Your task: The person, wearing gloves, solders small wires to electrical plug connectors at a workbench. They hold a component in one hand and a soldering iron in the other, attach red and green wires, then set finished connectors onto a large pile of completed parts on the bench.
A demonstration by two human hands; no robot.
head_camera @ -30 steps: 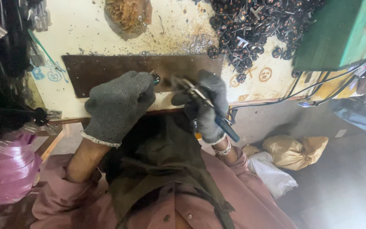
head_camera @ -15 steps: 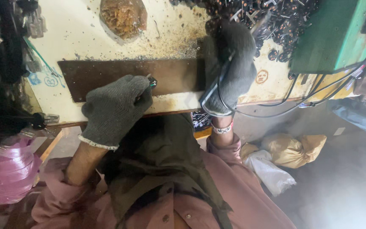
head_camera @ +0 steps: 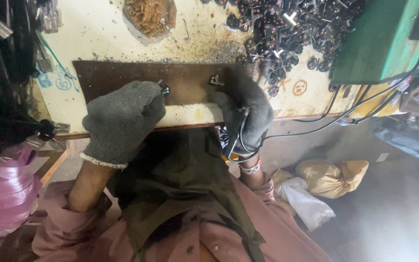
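Both my hands wear grey knit gloves. My left hand (head_camera: 120, 119) rests on the table's front edge and pinches a small black part (head_camera: 164, 89) against a dark brown board (head_camera: 122, 77). My right hand (head_camera: 248, 109) lies on the board's right end. It grips a black-handled corded tool (head_camera: 232, 138) whose handle points down toward my lap. Its fingertips touch a second small black part (head_camera: 215, 80) on the board. A heap of similar black parts (head_camera: 292, 29) lies just beyond the right hand.
The cream worktable (head_camera: 103, 34) is scorched and speckled. A brown crusty lump (head_camera: 151, 14) sits at the back. A green box (head_camera: 379, 39) with cables stands at the right. Black wires and connectors (head_camera: 6, 73) hang at the left, with a pink roll (head_camera: 1, 194) below. Filled sacks (head_camera: 330, 177) lie on the floor.
A second ago my right hand held the tool's tip at the left hand's part. It then reached up to the heap and has come back down to the board with a small part.
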